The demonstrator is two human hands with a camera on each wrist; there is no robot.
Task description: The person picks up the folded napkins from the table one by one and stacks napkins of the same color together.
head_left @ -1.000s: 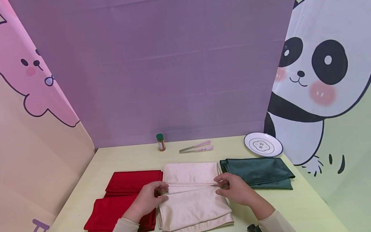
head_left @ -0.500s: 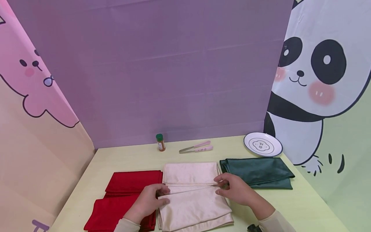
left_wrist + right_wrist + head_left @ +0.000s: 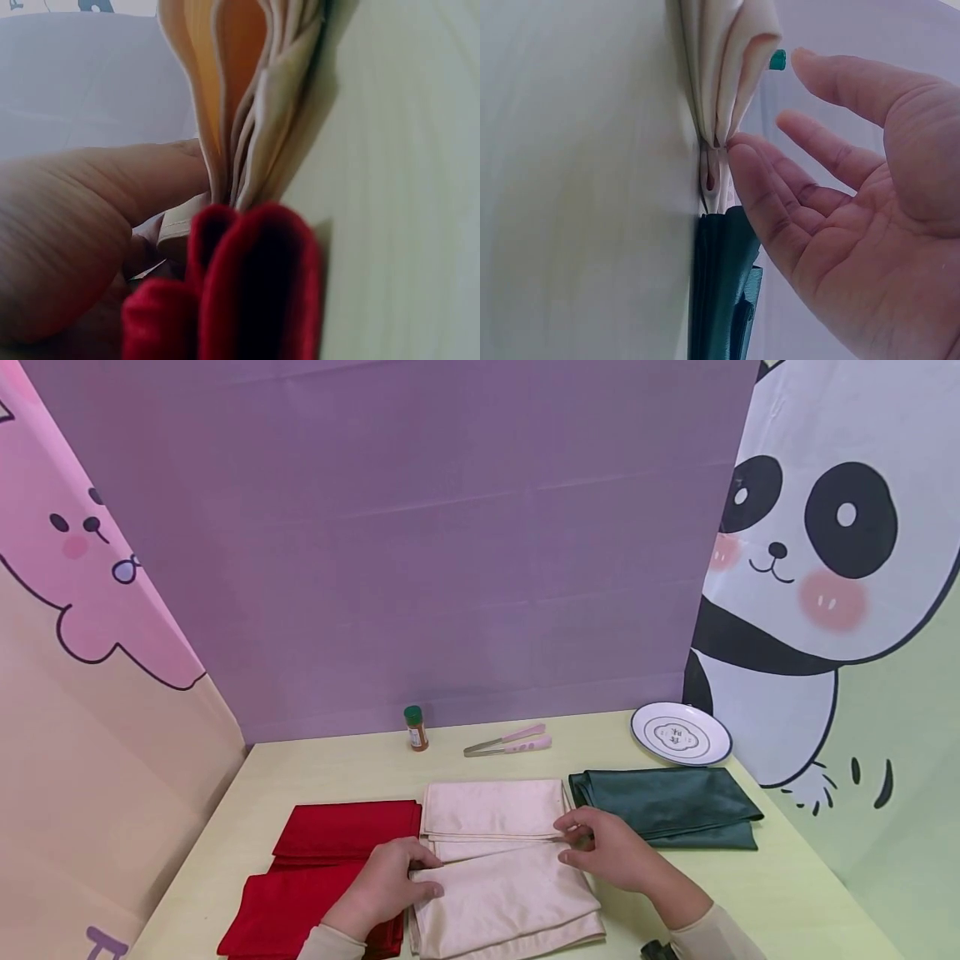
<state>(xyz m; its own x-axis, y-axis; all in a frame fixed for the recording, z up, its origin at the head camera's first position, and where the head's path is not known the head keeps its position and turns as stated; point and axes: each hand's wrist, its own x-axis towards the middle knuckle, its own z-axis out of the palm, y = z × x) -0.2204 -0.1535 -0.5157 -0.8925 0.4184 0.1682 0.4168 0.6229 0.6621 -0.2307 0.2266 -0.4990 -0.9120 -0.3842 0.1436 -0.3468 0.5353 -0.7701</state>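
A folded cream satin cloth [image 3: 510, 893] lies in the middle of the table, its front and back folded parts meeting at a crosswise gap. At its left edge is my left hand [image 3: 386, 881], thumb on the front part and fingers near the gap, thumb and fingers apart. In the left wrist view the thumb [image 3: 161, 169] touches the stacked cream layers, while the other fingers are mostly hidden. My right hand [image 3: 611, 852] is at the right edge with relaxed fingers. The right wrist view shows its fingertips [image 3: 746, 154] right at the cloth's edge, thumb spread away.
A folded red cloth [image 3: 300, 902] lies left of the cream one, partly under my left forearm. To the right is a folded dark green cloth [image 3: 675, 806]. Behind them stand a green-capped spice bottle [image 3: 416, 731], pink-handled tongs [image 3: 517, 743] and a white plate [image 3: 648, 727].
My left hand has shifted slightly right and down, its thumb further onto the cream cloth. The right hand and the cloths look unchanged.
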